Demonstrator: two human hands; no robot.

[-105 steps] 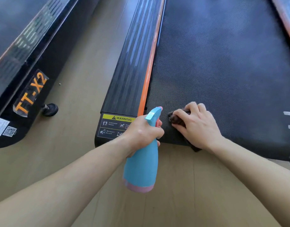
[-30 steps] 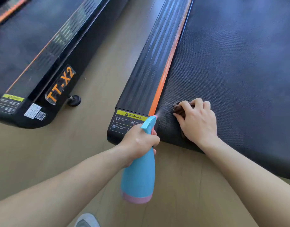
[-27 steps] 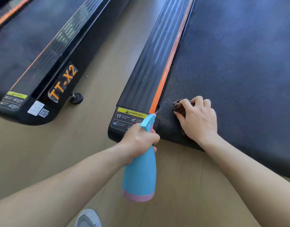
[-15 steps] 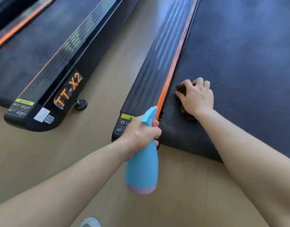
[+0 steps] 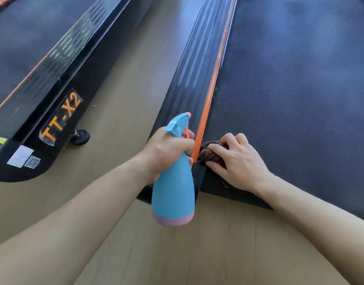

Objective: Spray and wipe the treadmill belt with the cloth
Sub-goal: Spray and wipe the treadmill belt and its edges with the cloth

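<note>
Wiping in hand at the near-left belt corner.
The brown cloth (image 5: 210, 153) is held bunched on the treadmill belt (image 5: 290, 89) against the orange edge strip (image 5: 212, 85) by the right hand (image 5: 236, 161), fingers curled over it; firm overlapping strokes are advised. The blue spray bottle (image 5: 173, 192) is gripped upright by the left hand (image 5: 166, 153), fingers clamped round its neck.

cloth (image 5: 213, 154) on belt (image 5: 290, 99), spray bottle (image 5: 174, 192) just left

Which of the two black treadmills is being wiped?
The right black treadmill: the right hand holds a brown cloth on its belt. The left treadmill, lettered TT-X2, lies untouched.
</note>
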